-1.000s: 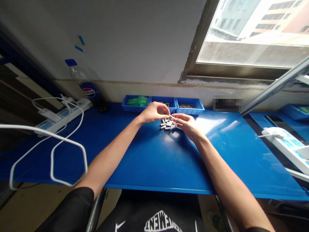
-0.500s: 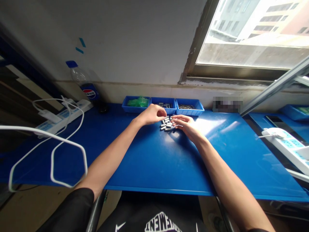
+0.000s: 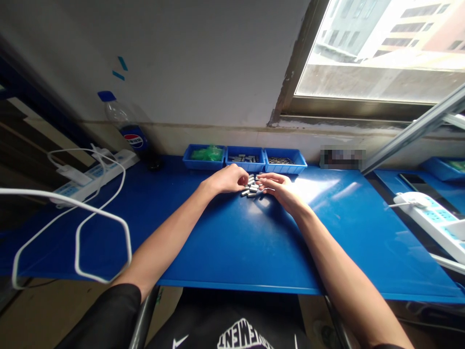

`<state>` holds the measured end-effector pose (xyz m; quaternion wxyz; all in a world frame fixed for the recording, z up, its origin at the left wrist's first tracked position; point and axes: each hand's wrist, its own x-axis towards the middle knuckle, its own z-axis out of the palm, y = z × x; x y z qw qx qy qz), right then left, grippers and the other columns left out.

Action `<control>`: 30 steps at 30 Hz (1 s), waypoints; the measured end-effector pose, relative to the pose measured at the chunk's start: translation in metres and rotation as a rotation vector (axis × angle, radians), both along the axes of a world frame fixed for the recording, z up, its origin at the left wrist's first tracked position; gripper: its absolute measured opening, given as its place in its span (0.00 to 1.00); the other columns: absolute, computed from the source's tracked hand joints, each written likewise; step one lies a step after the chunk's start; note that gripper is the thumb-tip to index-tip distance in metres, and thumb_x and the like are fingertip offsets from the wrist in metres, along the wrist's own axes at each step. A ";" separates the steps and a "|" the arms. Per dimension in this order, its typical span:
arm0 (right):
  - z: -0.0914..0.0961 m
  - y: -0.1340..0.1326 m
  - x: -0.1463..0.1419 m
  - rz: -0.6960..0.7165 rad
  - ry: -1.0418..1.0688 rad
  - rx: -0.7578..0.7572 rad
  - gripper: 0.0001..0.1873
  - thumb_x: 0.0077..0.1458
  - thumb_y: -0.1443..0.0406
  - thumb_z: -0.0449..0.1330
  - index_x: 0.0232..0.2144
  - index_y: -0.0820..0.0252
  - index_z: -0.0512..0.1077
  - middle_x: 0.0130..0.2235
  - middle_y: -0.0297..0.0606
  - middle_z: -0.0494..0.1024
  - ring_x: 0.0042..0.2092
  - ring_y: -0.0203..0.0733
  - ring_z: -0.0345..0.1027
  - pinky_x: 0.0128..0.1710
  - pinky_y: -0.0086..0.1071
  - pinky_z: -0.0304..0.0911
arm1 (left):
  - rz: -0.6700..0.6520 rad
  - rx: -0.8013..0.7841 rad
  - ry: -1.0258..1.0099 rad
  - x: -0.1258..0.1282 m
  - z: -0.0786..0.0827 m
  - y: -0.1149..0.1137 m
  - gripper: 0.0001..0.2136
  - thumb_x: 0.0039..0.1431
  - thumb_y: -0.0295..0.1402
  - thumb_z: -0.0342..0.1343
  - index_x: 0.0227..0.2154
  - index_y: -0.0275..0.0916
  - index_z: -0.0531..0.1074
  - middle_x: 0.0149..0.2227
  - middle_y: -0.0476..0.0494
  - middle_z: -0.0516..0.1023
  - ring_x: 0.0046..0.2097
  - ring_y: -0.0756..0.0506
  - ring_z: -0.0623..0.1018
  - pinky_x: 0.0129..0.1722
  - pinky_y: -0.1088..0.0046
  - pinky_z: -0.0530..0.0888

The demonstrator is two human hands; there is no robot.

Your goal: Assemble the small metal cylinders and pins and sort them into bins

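A small pile of short silver-and-black metal pieces point(image 3: 252, 190) lies on the blue tabletop point(image 3: 240, 242), between my two hands. At the pile's left side, my left hand point(image 3: 230, 179) has its fingers curled together and pointing down; whatever they pinch is hidden. My right hand point(image 3: 279, 188) is at the pile's right edge, fingers stretched toward the pieces and the thumb apart below them. Just behind the hands stands a blue bin of similar metal pieces point(image 3: 245, 164).
Left of that bin, another blue bin point(image 3: 189, 162) holds green plastic; on its right, a bin point(image 3: 298, 168) holds thin dark metal parts. A cola bottle point(image 3: 132, 133), white power strip point(image 3: 96, 177) and looping white cable point(image 3: 78, 242) are at left. Another power strip point(image 3: 434, 215) is at right.
My left hand has lowered a little toward me, and its fingertips now curl down at the pile's left side. My right hand has hardly moved.
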<state>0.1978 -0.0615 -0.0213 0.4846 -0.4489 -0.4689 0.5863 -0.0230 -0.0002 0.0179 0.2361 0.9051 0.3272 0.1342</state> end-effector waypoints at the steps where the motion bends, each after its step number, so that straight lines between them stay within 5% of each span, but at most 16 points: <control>1: 0.000 0.000 0.000 -0.001 -0.004 0.000 0.17 0.47 0.55 0.75 0.39 0.56 0.82 0.39 0.40 0.85 0.37 0.42 0.77 0.38 0.34 0.72 | -0.002 0.000 0.008 0.000 -0.001 0.000 0.05 0.49 0.27 0.61 0.29 0.37 0.82 0.29 0.44 0.82 0.31 0.47 0.79 0.30 0.77 0.70; 16: 0.001 -0.001 0.001 -0.004 -0.010 0.024 0.20 0.47 0.54 0.75 0.41 0.55 0.82 0.38 0.38 0.84 0.37 0.42 0.77 0.39 0.34 0.72 | -0.037 -0.220 -0.443 0.002 0.012 -0.002 0.09 0.52 0.30 0.65 0.37 0.34 0.80 0.37 0.42 0.84 0.39 0.46 0.83 0.42 0.72 0.80; 23: 0.004 -0.002 0.000 -0.004 -0.007 0.029 0.20 0.46 0.55 0.75 0.41 0.55 0.82 0.38 0.39 0.84 0.38 0.43 0.77 0.39 0.34 0.71 | -0.024 -0.280 -0.484 0.003 0.012 -0.002 0.10 0.54 0.34 0.67 0.37 0.34 0.81 0.38 0.40 0.84 0.39 0.44 0.84 0.41 0.72 0.80; 30: 0.002 -0.001 0.002 -0.025 0.008 0.018 0.19 0.47 0.55 0.75 0.41 0.55 0.82 0.41 0.41 0.84 0.40 0.44 0.78 0.40 0.34 0.71 | 0.184 -0.078 -0.665 0.006 -0.001 0.008 0.11 0.55 0.36 0.67 0.37 0.34 0.82 0.45 0.37 0.82 0.41 0.45 0.83 0.45 0.69 0.81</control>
